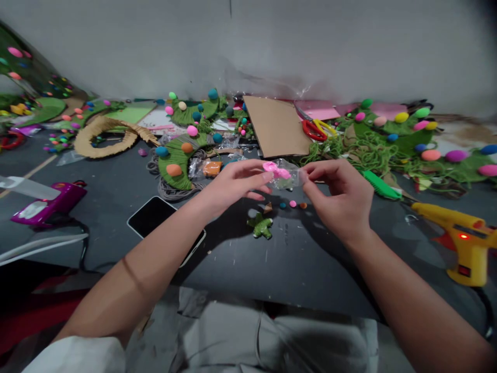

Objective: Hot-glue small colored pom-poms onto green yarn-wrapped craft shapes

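Between my two hands is a small clear plastic bag (289, 181) with a soft-looking pink lump (276, 169), perhaps modelling clay, at its left side. My left hand (243, 178) grips the bag and lump with thumb and fingers, its other fingers loosely curled beneath. At the opposite edge, the thumb and forefinger of my right hand (337, 194) pinch the bag. Below them on the table lies a small green yarn-wrapped shape (261, 226). Little balls, one blue (282, 205), one pink (293, 203) and one orange (303, 205), sit just behind it.
A yellow glue gun (462, 233) with a lit red light stands at right, a purple glue gun (54, 202) at left. A phone (155, 220) lies by my left forearm. Cardboard (275, 127), red-handled scissors (314, 130) and green yarn (357, 150) line the back.
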`<state>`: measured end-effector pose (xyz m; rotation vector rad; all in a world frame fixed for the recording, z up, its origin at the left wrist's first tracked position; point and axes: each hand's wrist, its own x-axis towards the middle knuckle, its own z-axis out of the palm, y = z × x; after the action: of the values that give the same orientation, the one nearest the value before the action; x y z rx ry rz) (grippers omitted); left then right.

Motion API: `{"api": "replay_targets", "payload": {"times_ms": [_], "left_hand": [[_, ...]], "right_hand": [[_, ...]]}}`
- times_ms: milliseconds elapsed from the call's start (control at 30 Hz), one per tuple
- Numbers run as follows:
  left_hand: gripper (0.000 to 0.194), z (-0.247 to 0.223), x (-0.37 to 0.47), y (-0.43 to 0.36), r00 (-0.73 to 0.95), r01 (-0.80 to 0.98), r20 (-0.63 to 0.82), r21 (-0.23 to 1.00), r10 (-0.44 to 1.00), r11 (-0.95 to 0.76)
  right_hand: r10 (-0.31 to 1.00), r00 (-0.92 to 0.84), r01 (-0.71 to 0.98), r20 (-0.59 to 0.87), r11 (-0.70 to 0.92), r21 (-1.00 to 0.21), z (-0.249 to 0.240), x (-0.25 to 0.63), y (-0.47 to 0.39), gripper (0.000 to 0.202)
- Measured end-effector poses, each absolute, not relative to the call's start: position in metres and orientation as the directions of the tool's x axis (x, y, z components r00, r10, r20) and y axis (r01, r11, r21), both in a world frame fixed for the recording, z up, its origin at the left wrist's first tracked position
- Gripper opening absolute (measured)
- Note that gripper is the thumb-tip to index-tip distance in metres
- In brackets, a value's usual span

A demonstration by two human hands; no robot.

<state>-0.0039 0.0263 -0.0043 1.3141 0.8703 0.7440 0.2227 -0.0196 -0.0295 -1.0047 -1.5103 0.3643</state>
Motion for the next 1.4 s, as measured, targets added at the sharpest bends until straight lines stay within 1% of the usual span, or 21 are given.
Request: {"api": "replay_targets", "payload": {"times_ms": [100,167,233,300,400,500,600,700,767,933,1033,1100,1167,1233,1333,1400], "left_hand": [[0.041,-0.005,-0.005,0.027,0.506,0.017,0.061,0.997,0.86,-0.081],[0.046,-0.007,-0.005,0.027,0.521,-0.029,0.124,0.991,0.844,-0.128],[0.051,-0.008,-0.006,0.026,0.517,-0.05,0.138,0.99,0.845,-0.131],[0.051,-0.009,-0.005,0.026,0.499,-0.054,0.147,0.989,0.854,-0.138],[0.046,-0.01,-0.002,0.026,0.472,-0.072,0.174,0.985,0.864,-0.159],[0.036,-0.008,-0.001,0.026,0.418,-0.057,0.21,0.977,0.884,-0.205],[0.026,-0.005,-0.002,0.027,0.369,0.031,0.256,0.957,0.893,-0.287],[0.027,-0.002,-0.004,0.028,0.39,0.086,0.247,0.949,0.887,-0.303],[0.029,-0.002,-0.004,0.027,0.412,0.071,0.225,0.958,0.883,-0.278],[0.027,-0.006,-0.003,0.026,0.464,0.0,0.194,0.976,0.865,-0.219],[0.027,-0.008,-0.003,0.025,0.483,0.021,0.163,0.98,0.86,-0.198],[0.029,-0.008,-0.003,0.025,0.48,0.031,0.144,0.983,0.866,-0.181],[0.032,-0.009,-0.002,0.024,0.466,0.025,0.136,0.986,0.874,-0.167],[0.033,-0.01,0.0,0.022,0.456,0.012,0.129,0.988,0.881,-0.151],[0.035,-0.012,0.002,0.021,0.446,-0.007,0.108,0.993,0.889,-0.117],[0.037,-0.012,0.002,0.02,0.484,-0.008,0.079,0.996,0.871,-0.087]], "right_hand": [[0.786,0.15,0.301,0.6,0.541,-0.785,-0.024,0.221,-0.02,0.017],[0.809,0.181,0.286,0.56,0.501,-0.817,-0.02,0.22,-0.021,0.017],[0.825,0.19,0.272,0.532,0.476,-0.836,-0.018,0.221,-0.02,0.018],[0.855,0.177,0.219,0.488,0.45,-0.866,-0.017,0.221,-0.019,0.018],[0.91,0.112,0.098,0.399,0.389,-0.916,-0.019,0.22,-0.018,0.023],[0.929,0.075,0.067,0.362,0.357,-0.932,-0.02,0.219,-0.017,0.024],[0.917,0.092,0.112,0.389,0.379,-0.919,-0.019,0.221,-0.018,0.019],[0.903,0.071,0.195,0.424,0.405,-0.894,-0.017,0.224,-0.019,0.011],[0.891,0.046,0.263,0.452,0.426,-0.866,-0.016,0.226,-0.02,0.013],[0.854,-0.011,0.419,0.52,0.476,-0.773,-0.017,0.227,-0.02,0.004],[0.814,-0.066,0.422,0.577,0.547,-0.723,-0.02,0.228,-0.019,0.008],[0.817,-0.109,0.4,0.566,0.558,-0.727,-0.022,0.228,-0.019,0.013],[0.829,-0.14,0.398,0.541,0.547,-0.736,-0.022,0.228,-0.02,0.013],[0.824,-0.145,0.413,0.548,0.554,-0.723,-0.023,0.226,-0.021,0.011],[0.792,-0.146,0.455,0.592,0.585,-0.671,-0.022,0.223,-0.021,0.012],[0.782,-0.154,0.482,0.604,0.593,-0.645,-0.022,0.222,-0.021,0.012]]}}
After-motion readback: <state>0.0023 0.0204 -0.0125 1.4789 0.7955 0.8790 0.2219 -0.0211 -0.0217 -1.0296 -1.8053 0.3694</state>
